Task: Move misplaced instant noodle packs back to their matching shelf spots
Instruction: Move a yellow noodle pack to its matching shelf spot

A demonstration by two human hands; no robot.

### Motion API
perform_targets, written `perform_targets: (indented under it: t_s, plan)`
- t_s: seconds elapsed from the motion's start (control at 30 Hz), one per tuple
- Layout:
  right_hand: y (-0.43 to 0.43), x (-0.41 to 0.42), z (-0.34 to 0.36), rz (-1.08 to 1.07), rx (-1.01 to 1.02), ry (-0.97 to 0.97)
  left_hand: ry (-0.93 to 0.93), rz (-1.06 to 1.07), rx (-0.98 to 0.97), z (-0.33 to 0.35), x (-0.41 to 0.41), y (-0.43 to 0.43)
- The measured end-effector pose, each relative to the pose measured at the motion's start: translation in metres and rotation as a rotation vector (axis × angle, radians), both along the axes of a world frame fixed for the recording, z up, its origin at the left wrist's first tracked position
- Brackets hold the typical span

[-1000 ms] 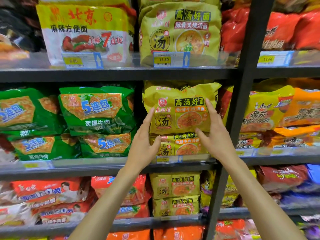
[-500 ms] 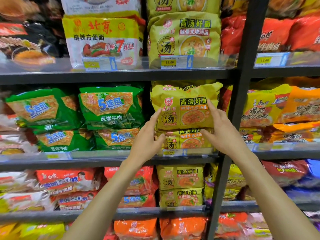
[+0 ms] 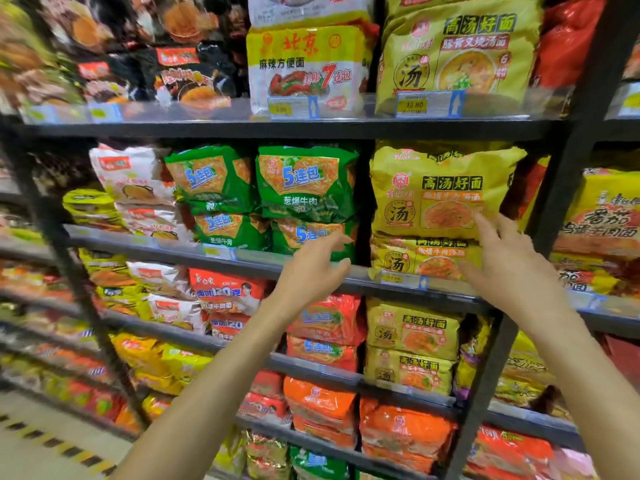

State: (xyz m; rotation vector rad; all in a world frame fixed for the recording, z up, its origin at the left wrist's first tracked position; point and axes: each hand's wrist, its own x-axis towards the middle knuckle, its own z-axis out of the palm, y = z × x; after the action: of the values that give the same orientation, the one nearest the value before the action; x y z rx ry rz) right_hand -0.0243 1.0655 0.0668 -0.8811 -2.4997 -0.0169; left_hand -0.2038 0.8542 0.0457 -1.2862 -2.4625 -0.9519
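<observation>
A yellow noodle multipack point(image 3: 440, 192) lies on top of a matching yellow pack point(image 3: 415, 258) on the middle shelf point(image 3: 346, 275). My right hand point(image 3: 509, 268) is spread open, fingertips touching the top pack's lower right corner. My left hand point(image 3: 311, 271) hovers open in front of the shelf edge, just off the yellow packs and below the green noodle packs point(image 3: 304, 185). Neither hand holds anything.
A black upright post point(image 3: 568, 161) stands right of the yellow packs. Above sit a white-and-yellow pack point(image 3: 308, 67) and another yellow pack point(image 3: 457, 57). Red and yellow packs point(image 3: 408, 337) fill lower shelves. The floor point(image 3: 38, 441) with striped tape is lower left.
Both hands have come off the sides of the top yellow pack, which stays on the stack. The left hand drifted left toward the green packs. The view swung left and closer.
</observation>
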Motion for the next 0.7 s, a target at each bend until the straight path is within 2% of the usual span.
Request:
perform_targets:
  t_s: [0.17, 0.37, 0.7]
  plan:
    - [-0.027, 0.004, 0.001, 0.080, -0.020, -0.129, 0.026, 0.088, -0.089, 0.005, 0.018, -0.026]
    - [-0.048, 0.019, 0.004, 0.154, -0.062, -0.187, 0.069, 0.124, -0.245, 0.012, 0.041, -0.047]
    - [-0.071, 0.082, 0.022, 0.230, -0.094, -0.399, 0.084, 0.088, -0.454, 0.030, 0.078, -0.051]
